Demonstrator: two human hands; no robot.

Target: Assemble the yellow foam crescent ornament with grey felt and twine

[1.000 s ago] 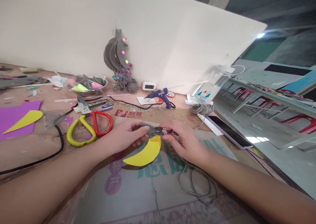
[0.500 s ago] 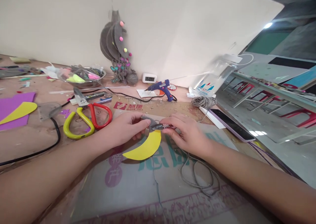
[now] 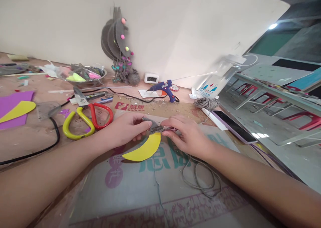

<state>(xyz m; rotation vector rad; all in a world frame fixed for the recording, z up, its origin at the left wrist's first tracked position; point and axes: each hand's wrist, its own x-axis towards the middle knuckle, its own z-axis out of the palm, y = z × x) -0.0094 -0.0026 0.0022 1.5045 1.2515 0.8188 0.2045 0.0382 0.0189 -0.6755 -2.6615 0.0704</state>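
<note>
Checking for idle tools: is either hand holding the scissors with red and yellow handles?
No, the scissors lie on the table, left of the left hand.

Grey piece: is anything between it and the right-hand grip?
Yes: a small tool in the right-hand grip spans the gap to the grey piece, pinched in the left-hand grip. Nothing else visible intervenes.

A smooth, matt surface is shown by the yellow crescent [image 3: 144, 149]. Glossy plastic is seen on the scissor handles [image 3: 78, 136].
</note>
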